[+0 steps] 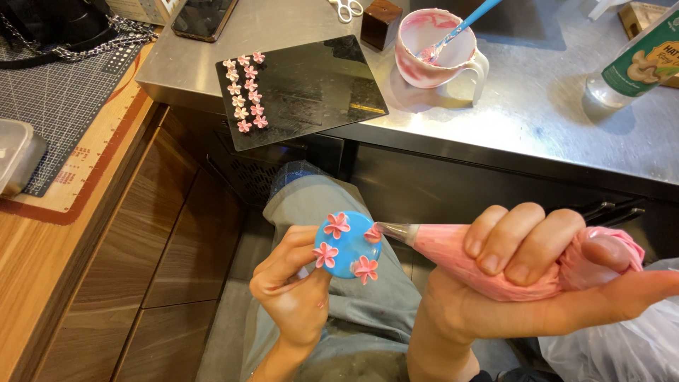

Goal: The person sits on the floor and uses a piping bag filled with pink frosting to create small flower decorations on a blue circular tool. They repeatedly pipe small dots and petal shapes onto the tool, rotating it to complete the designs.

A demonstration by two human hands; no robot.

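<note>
My left hand (291, 283) pinches the stem of a small round blue disc (348, 246), held up face-on over my lap. Several small pink icing flowers (337, 224) sit around the disc's face. My right hand (523, 272) is wrapped around a pink-filled piping bag (442, 244). The bag's metal tip (392, 230) touches the disc's right edge at a pink flower. On the steel counter lies a black board (311, 88) with two rows of finished pink flowers (245, 90) along its left side.
A white mug (438, 53) smeared pink holds a blue-handled tool (467, 21). A dark brown block (380, 22), scissors (346, 7), a phone (204, 15) and a bottle (636, 64) lie on the counter (552, 120). At the left, a grey cutting mat (56, 99) covers a wooden top.
</note>
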